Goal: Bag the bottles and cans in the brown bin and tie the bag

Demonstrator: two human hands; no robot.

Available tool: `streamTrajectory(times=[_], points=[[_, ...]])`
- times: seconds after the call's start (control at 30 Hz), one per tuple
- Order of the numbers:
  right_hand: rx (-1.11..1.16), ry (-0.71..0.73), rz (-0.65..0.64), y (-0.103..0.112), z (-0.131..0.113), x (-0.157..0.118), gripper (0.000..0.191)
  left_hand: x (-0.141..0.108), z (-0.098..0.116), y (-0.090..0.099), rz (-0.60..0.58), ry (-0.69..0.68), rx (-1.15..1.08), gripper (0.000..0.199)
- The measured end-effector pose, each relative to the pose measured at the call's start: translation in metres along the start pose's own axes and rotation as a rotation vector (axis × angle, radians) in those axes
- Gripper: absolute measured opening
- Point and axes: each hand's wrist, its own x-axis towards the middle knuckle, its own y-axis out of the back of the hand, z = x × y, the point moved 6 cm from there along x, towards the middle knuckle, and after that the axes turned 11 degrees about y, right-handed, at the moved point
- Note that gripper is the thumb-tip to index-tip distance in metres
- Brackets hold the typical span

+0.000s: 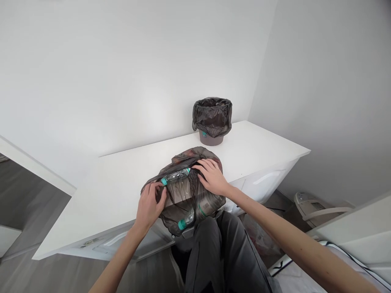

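A thin black see-through garbage bag (180, 197) lies bunched at the front edge of the white countertop, partly hanging over it. A small clear plastic bottle (177, 176) with a teal cap is at its upper side, between my hands; whether it is fully inside, I cannot tell. Lower down, a second teal-capped bottle (189, 217) shows through the film. My left hand (150, 203) grips the bag by the first bottle's cap, thumb and fingers curled. At that bottle's other end, my right hand (212, 177) holds the bag's film, its fingertips partly hidden in the folds.
Behind the bag, a brown bin (211, 140) lined with a black bag stands on the white countertop (122, 175) against the wall. My knees (210, 244) are below the front edge. A light-coloured appliance (314, 207) sits on the floor at right.
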Motion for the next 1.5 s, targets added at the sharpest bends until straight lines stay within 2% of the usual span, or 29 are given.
streamTrajectory(times=[0.13, 0.23, 0.4, 0.63, 0.7, 0.77, 0.87, 0.97, 1.1, 1.2, 1.33, 1.43, 1.5], points=[[0.018, -0.023, 0.003, -0.005, 0.010, 0.005, 0.040, -0.009, 0.007, -0.008, -0.088, -0.108, -0.010, 0.034], [0.017, -0.035, -0.003, -0.010, 0.020, 0.012, 0.040, -0.001, -0.004, -0.017, -0.165, -0.081, 0.050, 0.044], [-0.020, -0.048, -0.001, -0.024, 0.040, 0.023, 0.041, 0.028, -0.025, -0.028, -0.266, -0.024, 0.111, 0.054], [-0.086, -0.087, 0.007, -0.050, 0.068, 0.046, 0.041, 0.087, -0.049, -0.042, -0.308, -0.033, 0.121, 0.059], [-0.065, -0.106, -0.015, -0.051, 0.073, 0.055, 0.041, 0.102, -0.052, -0.039, -0.299, -0.035, 0.126, 0.057], [-0.016, -0.117, -0.051, -0.048, 0.074, 0.062, 0.041, 0.108, -0.050, -0.028, -0.280, -0.040, 0.125, 0.054], [0.092, -0.095, -0.075, -0.032, 0.064, 0.066, 0.047, 0.098, -0.033, -0.004, -0.323, -0.011, 0.063, 0.051], [0.218, 0.004, -0.073, -0.008, 0.037, 0.060, 0.051, 0.073, -0.011, 0.016, -0.412, 0.013, -0.002, 0.052], [0.342, 0.118, -0.111, 0.017, -0.001, 0.043, 0.054, 0.044, 0.006, 0.023, -0.419, -0.043, 0.008, 0.053], [0.354, 0.127, -0.121, 0.024, -0.015, 0.031, 0.054, 0.030, 0.003, 0.014, -0.418, -0.127, 0.021, 0.048], [0.315, 0.104, -0.088, 0.025, -0.016, 0.025, 0.048, 0.022, -0.007, 0.006, -0.415, -0.191, 0.013, 0.045], [0.314, 0.039, -0.042, 0.023, -0.007, 0.023, 0.042, 0.021, -0.014, 0.009, -0.404, -0.171, -0.002, 0.045], [0.331, -0.006, -0.011, 0.020, 0.002, 0.020, 0.040, 0.022, -0.018, 0.018, -0.366, -0.098, -0.043, 0.046]])
